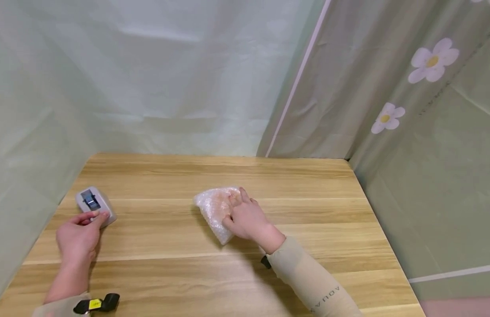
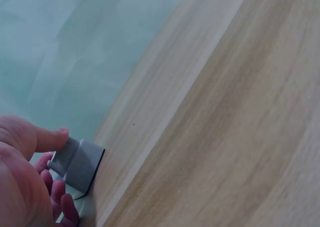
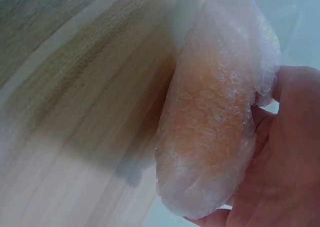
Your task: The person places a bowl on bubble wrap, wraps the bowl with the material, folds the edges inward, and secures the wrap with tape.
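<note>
On the left of the table, my left hand (image 1: 80,237) has its thumb and fingertips at the near end of a grey tape dispenser (image 1: 104,203). The left wrist view shows the thumb on one edge of the dispenser (image 2: 86,166) and curled fingers along its side; any strip of tape between them is too small to tell. At mid-table, my right hand (image 1: 248,219) holds a bubble-wrapped bundle (image 1: 214,206), fingers and thumb spread over its right side. Something orange shows through the bubble wrap (image 3: 207,117); its kind is hidden. The fingertips are partly hidden behind the bundle in the right wrist view.
The wood-grain table (image 1: 158,277) reaches back to a pale green curtain (image 1: 181,79). More curtain with white flowers (image 1: 433,60) hangs along the right edge. A black strap with a yellow label (image 1: 95,304) sits on the left sleeve.
</note>
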The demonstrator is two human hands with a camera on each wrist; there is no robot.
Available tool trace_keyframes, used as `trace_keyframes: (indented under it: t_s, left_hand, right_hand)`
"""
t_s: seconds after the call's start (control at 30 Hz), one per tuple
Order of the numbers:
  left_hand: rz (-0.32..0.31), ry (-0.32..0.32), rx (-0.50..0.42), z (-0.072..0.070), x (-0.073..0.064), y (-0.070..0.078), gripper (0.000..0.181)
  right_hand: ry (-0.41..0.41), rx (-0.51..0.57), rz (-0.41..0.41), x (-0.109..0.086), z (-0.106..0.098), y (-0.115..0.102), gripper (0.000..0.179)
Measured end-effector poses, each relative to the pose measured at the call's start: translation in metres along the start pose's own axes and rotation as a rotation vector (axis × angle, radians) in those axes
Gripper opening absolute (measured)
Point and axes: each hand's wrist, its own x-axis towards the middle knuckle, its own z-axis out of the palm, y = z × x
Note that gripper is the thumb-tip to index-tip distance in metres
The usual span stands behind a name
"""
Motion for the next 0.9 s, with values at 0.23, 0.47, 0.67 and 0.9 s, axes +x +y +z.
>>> trace_keyframes:
  t_s: [0.23,0.47,0.67,0.9]
  left_hand:
    - [-0.001,-0.004,0.026,-0.001,-0.002,0.004,0.035]
    - [0.016,-0.003,-0.009,-0.005,-0.003,0.007,0.043]
    - [0.059,0.006,0.002,-0.010,-0.005,0.006,0.051]
    - [0.002,-0.033,-0.171,-0.012,-0.015,0.005,0.031]
  right_hand:
    - [0.011,0.000,-0.006,0.001,-0.001,0.001,0.053]
    - [0.017,0.000,-0.016,0.001,-0.001,0.000,0.053]
    - [0.012,0.002,-0.019,0.002,0.000,-0.001,0.051]
    - [0.018,0.015,-0.014,0.003,0.002,-0.002,0.050]
